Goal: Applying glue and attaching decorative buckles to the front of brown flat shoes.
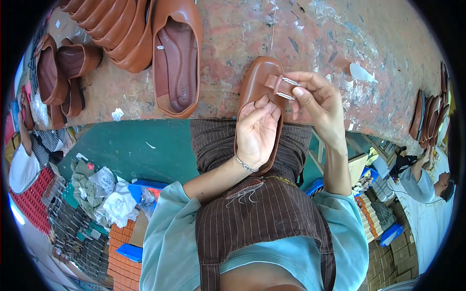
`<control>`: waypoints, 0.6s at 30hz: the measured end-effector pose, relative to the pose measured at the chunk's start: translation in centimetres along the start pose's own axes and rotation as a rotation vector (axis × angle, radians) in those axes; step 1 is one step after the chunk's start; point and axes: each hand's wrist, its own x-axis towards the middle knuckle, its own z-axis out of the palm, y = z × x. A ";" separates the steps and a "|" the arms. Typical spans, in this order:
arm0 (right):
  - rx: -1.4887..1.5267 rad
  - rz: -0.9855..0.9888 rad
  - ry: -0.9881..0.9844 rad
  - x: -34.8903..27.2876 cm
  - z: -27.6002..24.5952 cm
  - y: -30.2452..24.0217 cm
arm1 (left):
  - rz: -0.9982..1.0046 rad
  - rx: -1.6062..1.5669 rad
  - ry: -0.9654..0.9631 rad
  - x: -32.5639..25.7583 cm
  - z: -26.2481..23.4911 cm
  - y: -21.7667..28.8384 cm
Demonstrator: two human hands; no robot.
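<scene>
Brown shoe [252, 87], stacked shoes [116, 34], white scrap [360, 72]

- Can't see all of the shiny brown leather shoe [257, 80], partly hidden behind the bare left hand [256, 138].
- Can't see all of the stacked brown leather shoes [116, 31], cut off up top.
</scene>
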 end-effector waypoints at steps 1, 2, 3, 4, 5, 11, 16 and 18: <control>0.013 -0.026 -0.021 0.1 -0.1 0.3 | 0.002 0.082 0.080 0.0 0.3 0.0; 0.043 -0.006 -0.044 0.2 -0.1 0.5 | -0.011 0.094 0.045 0.1 -0.1 0.0; 0.047 -0.003 -0.045 0.5 0.0 0.9 | -0.011 0.097 0.049 0.1 -0.3 0.0; 0.040 -0.006 -0.055 0.8 0.1 1.3 | -0.018 0.087 0.014 0.1 -0.4 0.1; 0.035 -0.012 -0.067 1.0 0.3 1.5 | -0.022 0.081 -0.023 0.1 -0.3 0.1; -0.171 -0.043 -0.014 1.6 0.7 1.7 | 0.016 0.046 0.013 0.0 -0.2 0.0; -0.346 -0.111 0.039 1.7 1.0 1.6 | 0.002 0.020 0.054 0.1 0.0 0.2; -0.410 -0.108 0.044 1.7 1.2 1.2 | -0.008 0.024 0.096 0.3 0.4 0.3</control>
